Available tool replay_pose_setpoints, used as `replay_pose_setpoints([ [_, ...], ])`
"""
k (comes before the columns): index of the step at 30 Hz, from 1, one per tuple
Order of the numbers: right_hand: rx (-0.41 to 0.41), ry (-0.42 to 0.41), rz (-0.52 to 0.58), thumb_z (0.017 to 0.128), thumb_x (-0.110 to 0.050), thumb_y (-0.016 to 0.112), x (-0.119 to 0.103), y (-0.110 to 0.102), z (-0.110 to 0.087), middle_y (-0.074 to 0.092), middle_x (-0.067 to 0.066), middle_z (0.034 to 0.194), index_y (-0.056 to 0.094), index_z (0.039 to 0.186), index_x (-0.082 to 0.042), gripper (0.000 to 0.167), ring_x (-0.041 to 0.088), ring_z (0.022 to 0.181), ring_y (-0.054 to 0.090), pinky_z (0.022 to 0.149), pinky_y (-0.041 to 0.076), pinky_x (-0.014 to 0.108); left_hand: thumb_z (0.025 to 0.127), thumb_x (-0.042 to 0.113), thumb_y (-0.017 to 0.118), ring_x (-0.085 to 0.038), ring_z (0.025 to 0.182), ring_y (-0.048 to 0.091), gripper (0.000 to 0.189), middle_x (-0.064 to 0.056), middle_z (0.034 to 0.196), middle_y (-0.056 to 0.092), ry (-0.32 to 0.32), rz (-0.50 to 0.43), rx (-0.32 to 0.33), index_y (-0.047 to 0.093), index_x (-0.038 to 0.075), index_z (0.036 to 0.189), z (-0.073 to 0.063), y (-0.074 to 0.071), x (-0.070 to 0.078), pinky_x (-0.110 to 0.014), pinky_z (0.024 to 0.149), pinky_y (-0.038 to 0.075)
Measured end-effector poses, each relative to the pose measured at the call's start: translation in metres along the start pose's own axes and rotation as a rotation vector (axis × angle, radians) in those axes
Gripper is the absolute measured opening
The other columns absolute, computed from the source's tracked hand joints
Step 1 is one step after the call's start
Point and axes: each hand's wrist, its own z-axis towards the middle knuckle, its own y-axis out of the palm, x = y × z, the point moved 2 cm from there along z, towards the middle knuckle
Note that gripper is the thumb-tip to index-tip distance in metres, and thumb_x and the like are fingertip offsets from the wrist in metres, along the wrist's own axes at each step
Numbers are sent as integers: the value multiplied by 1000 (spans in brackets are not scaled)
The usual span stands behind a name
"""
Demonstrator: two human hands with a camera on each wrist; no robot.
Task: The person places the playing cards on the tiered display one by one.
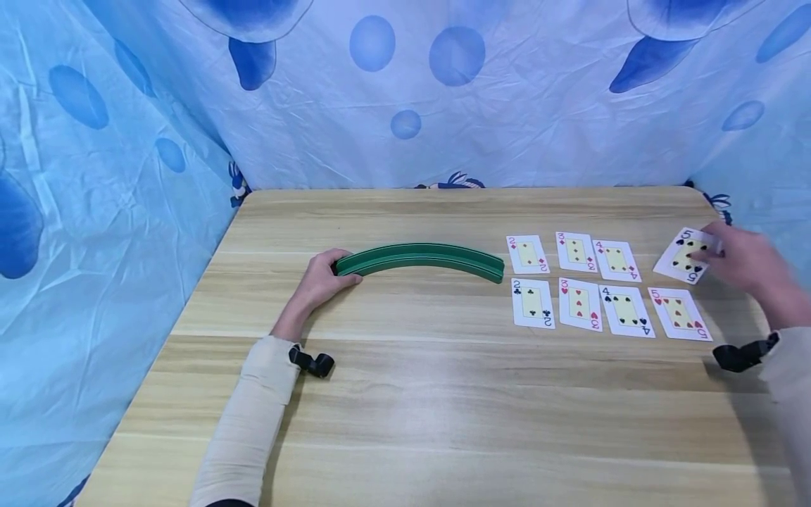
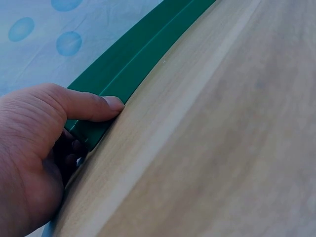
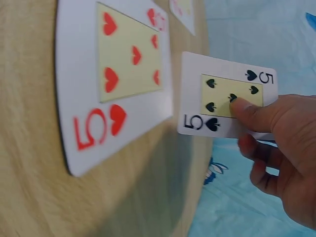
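My left hand (image 1: pixel 322 282) grips the left end of a curved green card holder (image 1: pixel 421 255), thumb on its near side; the holder's slot shows no cards in it. At the far right, my right hand (image 1: pixel 747 260) pinches the five of spades (image 3: pixel 224 69) between thumb and fingers, face up, tilted above the table. Just below that card lies the five of hearts (image 1: pixel 681 315), flat on the wood. In the right wrist view the thumb presses on the card's face, while some fingers curl behind it.
Left of the five of spades, a back row holds the two (image 1: pixel 527 254), three (image 1: pixel 576 252) and four of diamonds (image 1: pixel 617 260). In the front row lie the two of clubs (image 1: pixel 533 303), three of hearts (image 1: pixel 579 304) and four of spades (image 1: pixel 626 311). Blue patterned cloth (image 1: pixel 405 91) surrounds the table (image 1: pixel 412 408).
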Motion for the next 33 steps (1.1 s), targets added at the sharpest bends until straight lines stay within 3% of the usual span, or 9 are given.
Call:
replay_pose_setpoints([
  [5, 37, -44, 7, 88, 4, 63, 1, -5, -1, 58, 42, 92, 54, 107, 18, 25, 46, 72, 58, 60, 47, 56, 86, 13, 77, -30, 104, 57, 38, -19, 120, 65, 4, 0, 4, 65, 1, 121, 0, -1, 0, -39, 94, 44],
  [9, 20, -24, 45, 90, 3, 64, 1, -8, -3, 60, 37, 84, 56, 105, 18, 23, 39, 65, 57, 50, 44, 39, 86, 13, 77, -30, 104, 58, 38, -19, 120, 65, 10, 8, 4, 65, 1, 120, 0, -1, -1, -39, 94, 44],
  [13, 20, -20, 86, 94, -1, 63, -2, -10, -5, 63, 29, 73, 59, 105, 19, 23, 28, 59, 55, 51, 35, 25, 86, 14, 77, -31, 104, 58, 39, -19, 121, 65, 11, 11, 1, 65, 1, 121, 0, -1, -2, -40, 94, 45],
  [22, 108, -20, 192, 98, -12, 62, -31, -21, -6, 65, 27, 73, 62, 111, 16, 31, -2, 52, 43, 49, 34, 22, 87, 13, 77, -31, 105, 58, 39, -20, 121, 65, 8, 8, 2, 65, 1, 122, 0, -1, -2, -41, 95, 45],
  [30, 146, -55, 267, 97, -18, 65, -70, -29, 0, 66, 17, 72, 66, 115, 12, 35, -2, 53, 44, 50, 34, 20, 87, 14, 77, -33, 109, 59, 41, -20, 124, 65, 7, -5, 1, 65, 1, 124, 0, 0, -3, -44, 98, 46],
  [33, 150, -78, 310, 96, -16, 67, -83, -30, 2, 65, -2, 68, 68, 115, 10, 32, -3, 54, 46, 50, 36, 19, 86, 14, 77, -33, 110, 58, 42, -20, 125, 64, 4, -7, 2, 64, 1, 124, 1, 0, -3, -45, 99, 46],
])
